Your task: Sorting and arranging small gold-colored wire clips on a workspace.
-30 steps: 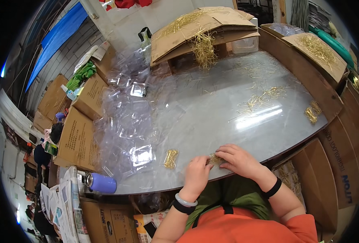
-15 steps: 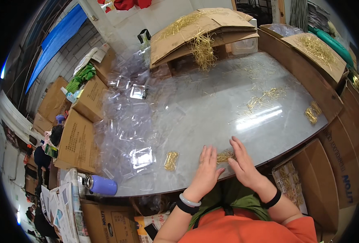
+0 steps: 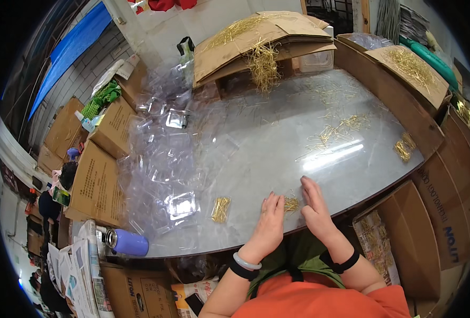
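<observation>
A small bunch of thin gold wire hooks [image 3: 291, 204] lies on the grey tabletop between my two hands, partly hidden by them. My left hand [image 3: 270, 225] stands along its left side, fingers stretched out and close together. On the other side is my right hand [image 3: 316, 211], with straight fingers pointing away from me. Both palms face the bunch, and neither hand grips anything. Left of my left hand rests a neat bundle of gold hooks [image 3: 220, 210]. Loose hooks [image 3: 336, 134] are scattered farther off to the right.
Clear plastic packs [image 3: 166, 164] cover the table's left side. A purple bottle [image 3: 130, 243] lies at the near left corner. More bundled hooks [image 3: 404, 147] sit by the right edge. Cardboard sheets [image 3: 261, 40] piled with hooks stand at the back; a cardboard wall [image 3: 388, 100] borders the right.
Both thumbs have drawn in beside the palms, and more of the small bunch between my hands shows. The whole view has shifted slightly; the other things lie as before.
</observation>
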A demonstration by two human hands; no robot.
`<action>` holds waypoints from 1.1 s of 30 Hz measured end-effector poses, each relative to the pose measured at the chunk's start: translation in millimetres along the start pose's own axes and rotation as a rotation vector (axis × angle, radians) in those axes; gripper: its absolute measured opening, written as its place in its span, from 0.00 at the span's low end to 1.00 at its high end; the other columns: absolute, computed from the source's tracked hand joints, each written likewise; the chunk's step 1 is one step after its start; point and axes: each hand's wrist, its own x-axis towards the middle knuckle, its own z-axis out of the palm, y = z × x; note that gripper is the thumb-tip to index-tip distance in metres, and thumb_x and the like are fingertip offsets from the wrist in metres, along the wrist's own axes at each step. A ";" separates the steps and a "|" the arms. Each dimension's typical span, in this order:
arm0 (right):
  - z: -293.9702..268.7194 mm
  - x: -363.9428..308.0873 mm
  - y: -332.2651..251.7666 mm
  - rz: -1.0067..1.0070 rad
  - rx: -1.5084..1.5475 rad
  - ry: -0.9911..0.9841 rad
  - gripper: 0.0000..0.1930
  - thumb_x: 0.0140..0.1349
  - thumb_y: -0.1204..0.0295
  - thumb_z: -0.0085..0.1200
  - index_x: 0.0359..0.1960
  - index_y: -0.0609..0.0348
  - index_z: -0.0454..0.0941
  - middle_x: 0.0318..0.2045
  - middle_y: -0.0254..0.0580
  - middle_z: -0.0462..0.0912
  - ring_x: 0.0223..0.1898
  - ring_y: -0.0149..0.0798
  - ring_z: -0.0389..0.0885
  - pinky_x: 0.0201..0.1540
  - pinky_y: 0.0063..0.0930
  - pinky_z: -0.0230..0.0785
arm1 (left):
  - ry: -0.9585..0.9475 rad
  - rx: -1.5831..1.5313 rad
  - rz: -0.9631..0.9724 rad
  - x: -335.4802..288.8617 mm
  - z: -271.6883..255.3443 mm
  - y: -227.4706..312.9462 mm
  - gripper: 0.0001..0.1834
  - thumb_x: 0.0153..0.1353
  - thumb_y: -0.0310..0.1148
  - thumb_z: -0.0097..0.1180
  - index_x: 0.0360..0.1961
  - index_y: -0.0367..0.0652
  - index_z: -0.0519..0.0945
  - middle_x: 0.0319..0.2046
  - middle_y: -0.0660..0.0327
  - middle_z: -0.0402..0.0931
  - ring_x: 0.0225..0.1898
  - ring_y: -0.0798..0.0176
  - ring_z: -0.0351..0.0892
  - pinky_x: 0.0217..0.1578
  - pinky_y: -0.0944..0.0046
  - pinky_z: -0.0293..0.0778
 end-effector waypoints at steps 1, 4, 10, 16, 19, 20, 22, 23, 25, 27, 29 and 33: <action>-3.8 0.4 -2.4 -0.015 -0.033 -0.033 0.35 0.55 0.82 0.43 0.69 0.73 0.59 0.71 0.65 0.60 0.74 0.62 0.56 0.76 0.44 0.50 | -0.002 -0.021 0.008 0.4 -1.1 -0.7 0.31 0.61 0.18 0.47 0.67 0.23 0.61 0.65 0.32 0.59 0.71 0.29 0.56 0.73 0.39 0.53; -11.2 4.1 -33.5 -0.051 -0.255 -0.229 0.34 0.56 0.83 0.44 0.69 0.72 0.59 0.71 0.65 0.60 0.73 0.63 0.58 0.74 0.46 0.54 | 0.023 -0.112 -0.020 -2.6 -9.8 4.3 0.33 0.61 0.18 0.51 0.69 0.25 0.60 0.66 0.34 0.60 0.70 0.29 0.58 0.72 0.42 0.57; -9.9 13.6 -30.1 -0.168 -0.369 -0.219 0.33 0.59 0.83 0.44 0.70 0.72 0.58 0.71 0.67 0.60 0.72 0.64 0.59 0.74 0.46 0.55 | 0.039 -0.006 -0.031 -0.7 -2.6 8.3 0.31 0.64 0.19 0.46 0.69 0.23 0.59 0.65 0.31 0.59 0.69 0.29 0.58 0.72 0.40 0.55; 10.9 18.9 -24.4 -0.212 -0.249 -0.333 0.35 0.58 0.82 0.44 0.71 0.72 0.57 0.69 0.68 0.62 0.71 0.65 0.61 0.74 0.48 0.55 | 0.041 -0.008 -0.033 0.3 -1.9 9.2 0.34 0.63 0.17 0.43 0.71 0.21 0.54 0.66 0.31 0.58 0.69 0.28 0.59 0.72 0.40 0.56; 2.4 16.2 -29.2 -0.233 -0.364 -0.272 0.33 0.59 0.80 0.48 0.69 0.71 0.60 0.68 0.64 0.65 0.69 0.63 0.64 0.74 0.47 0.56 | 0.051 0.090 0.003 -5.7 2.3 4.7 0.35 0.63 0.17 0.43 0.72 0.21 0.52 0.67 0.31 0.57 0.69 0.29 0.59 0.71 0.40 0.57; -0.8 14.4 -30.0 -0.281 -0.464 -0.307 0.31 0.60 0.79 0.50 0.68 0.70 0.62 0.67 0.62 0.67 0.69 0.62 0.65 0.73 0.46 0.58 | 0.058 0.075 0.003 -6.1 2.9 4.0 0.35 0.63 0.17 0.43 0.72 0.22 0.51 0.67 0.31 0.57 0.69 0.29 0.59 0.71 0.40 0.57; -6.6 11.7 -32.5 -0.379 -0.668 -0.375 0.29 0.62 0.77 0.53 0.66 0.69 0.65 0.65 0.59 0.69 0.67 0.60 0.67 0.71 0.45 0.60 | 0.075 0.042 0.008 -4.3 2.8 4.8 0.36 0.63 0.17 0.44 0.72 0.22 0.51 0.67 0.31 0.58 0.69 0.29 0.59 0.71 0.40 0.57; -6.7 10.2 -33.9 -0.361 -0.642 -0.352 0.28 0.62 0.76 0.54 0.65 0.69 0.67 0.64 0.58 0.71 0.66 0.59 0.68 0.70 0.45 0.61 | 0.071 0.052 0.007 -4.1 3.2 5.6 0.36 0.63 0.17 0.44 0.72 0.22 0.51 0.67 0.31 0.58 0.69 0.29 0.60 0.71 0.41 0.57; -3.8 6.2 -37.3 -0.332 -0.586 -0.309 0.26 0.63 0.73 0.57 0.63 0.68 0.69 0.62 0.55 0.73 0.65 0.57 0.70 0.68 0.45 0.64 | 0.068 0.076 0.000 -4.5 2.2 6.7 0.36 0.63 0.17 0.44 0.72 0.22 0.51 0.66 0.32 0.59 0.69 0.29 0.60 0.71 0.41 0.58; -2.2 4.0 -43.4 -0.305 -0.581 -0.293 0.26 0.62 0.74 0.56 0.62 0.68 0.69 0.60 0.54 0.74 0.63 0.56 0.71 0.67 0.45 0.65 | 0.086 0.098 0.015 -6.1 1.3 6.4 0.36 0.63 0.17 0.44 0.72 0.22 0.51 0.66 0.32 0.59 0.69 0.30 0.60 0.71 0.42 0.59; 1.3 3.2 -41.1 -0.324 -0.616 -0.276 0.25 0.62 0.75 0.55 0.62 0.67 0.70 0.59 0.53 0.75 0.62 0.55 0.72 0.66 0.45 0.66 | 0.082 0.093 -0.002 -7.5 1.1 6.5 0.36 0.63 0.18 0.45 0.72 0.21 0.52 0.66 0.32 0.59 0.69 0.30 0.60 0.71 0.43 0.60; 8.5 -1.2 -31.4 -0.385 -0.718 -0.219 0.23 0.60 0.77 0.53 0.58 0.68 0.74 0.58 0.52 0.77 0.60 0.54 0.74 0.64 0.45 0.68 | 0.111 0.088 -0.044 -7.9 8.8 8.7 0.36 0.63 0.17 0.45 0.73 0.25 0.53 0.67 0.33 0.59 0.69 0.32 0.61 0.70 0.46 0.62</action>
